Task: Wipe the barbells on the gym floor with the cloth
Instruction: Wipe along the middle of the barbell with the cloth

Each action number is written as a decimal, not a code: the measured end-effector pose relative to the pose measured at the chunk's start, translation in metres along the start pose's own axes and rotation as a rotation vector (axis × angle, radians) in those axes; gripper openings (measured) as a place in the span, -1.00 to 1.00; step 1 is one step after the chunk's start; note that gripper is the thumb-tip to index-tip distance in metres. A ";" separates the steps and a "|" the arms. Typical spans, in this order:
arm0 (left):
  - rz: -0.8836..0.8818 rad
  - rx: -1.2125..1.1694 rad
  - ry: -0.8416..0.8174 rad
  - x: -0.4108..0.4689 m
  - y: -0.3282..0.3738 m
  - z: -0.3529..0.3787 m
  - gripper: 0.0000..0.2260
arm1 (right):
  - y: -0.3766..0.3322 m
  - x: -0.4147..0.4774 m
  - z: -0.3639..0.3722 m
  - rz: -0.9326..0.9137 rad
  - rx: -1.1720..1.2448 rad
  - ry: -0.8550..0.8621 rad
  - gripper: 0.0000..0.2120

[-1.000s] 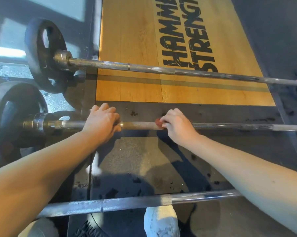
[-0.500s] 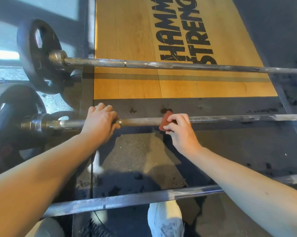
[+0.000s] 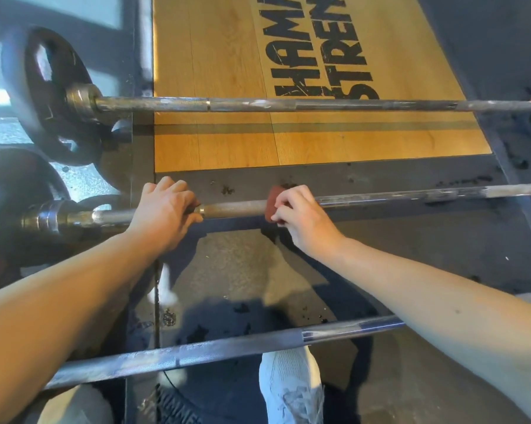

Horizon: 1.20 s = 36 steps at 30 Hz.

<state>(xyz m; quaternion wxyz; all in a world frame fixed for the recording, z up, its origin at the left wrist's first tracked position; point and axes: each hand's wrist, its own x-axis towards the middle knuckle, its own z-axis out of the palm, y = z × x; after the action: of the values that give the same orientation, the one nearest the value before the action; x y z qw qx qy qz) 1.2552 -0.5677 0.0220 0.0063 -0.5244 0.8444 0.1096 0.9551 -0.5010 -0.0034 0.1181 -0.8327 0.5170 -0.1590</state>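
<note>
Three steel barbells lie across the gym floor. My left hand (image 3: 163, 214) grips the middle barbell (image 3: 233, 208) near its left sleeve. My right hand (image 3: 300, 218) holds a small red-brown cloth (image 3: 270, 206) wrapped against the same bar, a little to the right. The far barbell (image 3: 288, 104) lies over the wooden platform, with a black plate (image 3: 48, 96) on its left end. The near barbell (image 3: 196, 351) crosses just in front of my white shoe (image 3: 291, 384), passing under my right forearm.
A wooden lifting platform (image 3: 212, 71) with black lettering lies beyond the middle bar. A second black plate (image 3: 10, 191) sits on the middle bar's left end. Dark rubber flooring with scuffed patches surrounds the bars. A metal frame rail (image 3: 515, 191) runs at the right.
My right hand has slid the cloth slightly rightward along the middle bar, and more of the cloth shows. My left hand has kept its grip in place.
</note>
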 end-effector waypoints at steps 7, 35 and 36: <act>0.020 -0.025 0.029 -0.001 -0.003 0.004 -0.77 | -0.016 0.031 0.002 -0.010 0.122 0.046 -0.87; 0.020 -0.048 0.023 -0.002 -0.008 0.003 -0.72 | 0.005 0.050 -0.046 0.243 0.077 -0.296 -0.81; 0.017 -0.052 0.019 -0.002 -0.008 0.004 -0.73 | 0.007 0.047 -0.047 0.264 0.061 -0.290 -0.81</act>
<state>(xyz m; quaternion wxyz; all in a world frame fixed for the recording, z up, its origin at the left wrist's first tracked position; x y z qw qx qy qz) 1.2624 -0.5681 0.0166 -0.0161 -0.5183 0.8456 0.1267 0.9505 -0.5479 0.0439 0.2365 -0.7678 0.5943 -0.0363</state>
